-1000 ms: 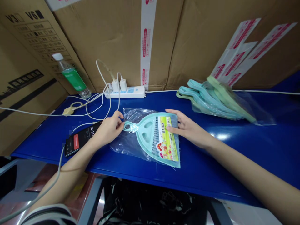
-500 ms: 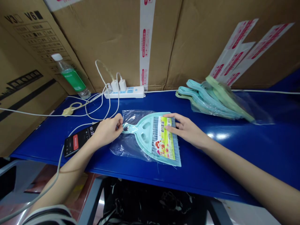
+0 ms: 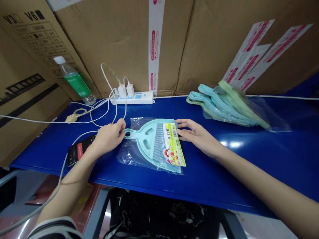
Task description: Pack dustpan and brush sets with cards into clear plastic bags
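A light blue dustpan and brush set (image 3: 152,142) with a yellow label lies on a clear plastic bag (image 3: 132,154) on the blue table (image 3: 249,159). My left hand (image 3: 109,136) pinches the ring at the end of the set's handle. My right hand (image 3: 195,134) rests with fingers stretched out against the set's right edge, beside the label.
A stack of bagged dustpan sets (image 3: 224,104) lies at the back right. A white power strip (image 3: 133,97) with chargers and loose cables sits at the back. A phone (image 3: 79,152) lies left of my left hand. A green-labelled bottle (image 3: 74,81) leans on cardboard boxes.
The dustpan set has slid leftward into the plastic bag, pulled by my left hand. My right hand has moved off the label to the set's right edge.
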`<state>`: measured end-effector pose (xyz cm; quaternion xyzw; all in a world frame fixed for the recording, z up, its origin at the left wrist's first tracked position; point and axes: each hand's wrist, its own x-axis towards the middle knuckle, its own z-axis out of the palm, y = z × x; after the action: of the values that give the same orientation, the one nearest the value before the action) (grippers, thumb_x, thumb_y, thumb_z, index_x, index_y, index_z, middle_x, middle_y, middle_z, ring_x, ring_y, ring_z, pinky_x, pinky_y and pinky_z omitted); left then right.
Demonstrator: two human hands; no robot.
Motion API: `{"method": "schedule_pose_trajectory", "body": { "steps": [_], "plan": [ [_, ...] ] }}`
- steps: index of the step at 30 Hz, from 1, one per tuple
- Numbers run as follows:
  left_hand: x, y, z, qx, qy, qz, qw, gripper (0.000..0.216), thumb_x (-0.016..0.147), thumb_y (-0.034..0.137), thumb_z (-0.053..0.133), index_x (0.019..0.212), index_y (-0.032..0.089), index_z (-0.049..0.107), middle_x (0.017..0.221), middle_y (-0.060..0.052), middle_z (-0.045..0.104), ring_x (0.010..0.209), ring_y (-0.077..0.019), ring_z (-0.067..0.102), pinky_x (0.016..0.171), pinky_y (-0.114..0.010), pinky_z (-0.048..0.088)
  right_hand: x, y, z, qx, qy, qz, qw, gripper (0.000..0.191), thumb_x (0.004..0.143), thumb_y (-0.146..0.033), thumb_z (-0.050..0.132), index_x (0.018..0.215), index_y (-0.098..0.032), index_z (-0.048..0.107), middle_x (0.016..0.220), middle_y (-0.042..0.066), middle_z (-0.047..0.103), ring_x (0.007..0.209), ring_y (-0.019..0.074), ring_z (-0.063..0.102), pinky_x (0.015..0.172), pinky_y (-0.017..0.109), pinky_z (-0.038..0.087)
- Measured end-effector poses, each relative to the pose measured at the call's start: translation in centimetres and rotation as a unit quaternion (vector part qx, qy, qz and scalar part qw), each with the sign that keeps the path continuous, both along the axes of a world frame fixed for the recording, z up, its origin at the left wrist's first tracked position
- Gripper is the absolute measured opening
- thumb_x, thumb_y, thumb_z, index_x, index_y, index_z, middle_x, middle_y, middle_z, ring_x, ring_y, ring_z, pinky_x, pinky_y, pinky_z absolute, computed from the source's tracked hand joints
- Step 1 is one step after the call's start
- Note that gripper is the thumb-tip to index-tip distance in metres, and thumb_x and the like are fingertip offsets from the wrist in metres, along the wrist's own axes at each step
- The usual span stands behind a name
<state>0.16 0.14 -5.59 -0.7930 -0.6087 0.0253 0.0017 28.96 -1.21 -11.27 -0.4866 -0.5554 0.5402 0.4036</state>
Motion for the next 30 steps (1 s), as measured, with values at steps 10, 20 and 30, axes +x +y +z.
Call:
{"method": "schedule_pose_trajectory", "body": {
  "steps": [10, 20, 30],
  "plan": [
    [0.3, -0.1, 0.2, -0.033, 0.061, 0.02, 0.997, 0.01, 0.088, 0.017, 0.037, 0.092, 0.022, 0.045, 0.08, -0.002, 0.067, 0.076, -0.025, 0.068, 0.057, -0.028, 0.034, -0.5, -1.3, -0.7, 0.184, -0.196, 0.03, 0.963, 0.046, 0.075, -0.046, 0.069, 0.115, -0.024, 0.068, 0.122, 0.012, 0.05, 0.078, 0.0183, 0.064, 0.08, 0.047, 0.061],
    [0.1, 0.0, 0.0, -0.03, 0.041, -0.012, 0.999, 0.012, 0.086, 0.018, 0.036, 0.092, 0.022, 0.045, 0.075, -0.001, 0.067, 0.071, -0.0236, 0.067, 0.06, -0.028, 0.04, -1.1, -1.1, -1.1, 0.266, -0.256, -0.013, 0.929, 0.032, 0.087, -0.041, 0.056, 0.11, -0.024, 0.071, 0.126, 0.014, 0.049, 0.082, 0.0204, 0.064, 0.071, 0.045, 0.062],
    [0.2, 0.0, 0.0, -0.043, 0.034, -0.017, 0.998, 0.013, 0.086, 0.017, 0.037, 0.093, 0.021, 0.046, 0.074, 0.0, 0.066, 0.07, -0.0232, 0.067, 0.061, -0.029, 0.039, -0.9, -1.9, -1.0, 0.272, -0.336, 0.037, 0.901, 0.057, 0.081, -0.048, 0.065, 0.13, -0.02, 0.059, 0.148, 0.018, 0.033, 0.096, 0.0289, 0.062, 0.089, 0.058, 0.053]
  ]
}}
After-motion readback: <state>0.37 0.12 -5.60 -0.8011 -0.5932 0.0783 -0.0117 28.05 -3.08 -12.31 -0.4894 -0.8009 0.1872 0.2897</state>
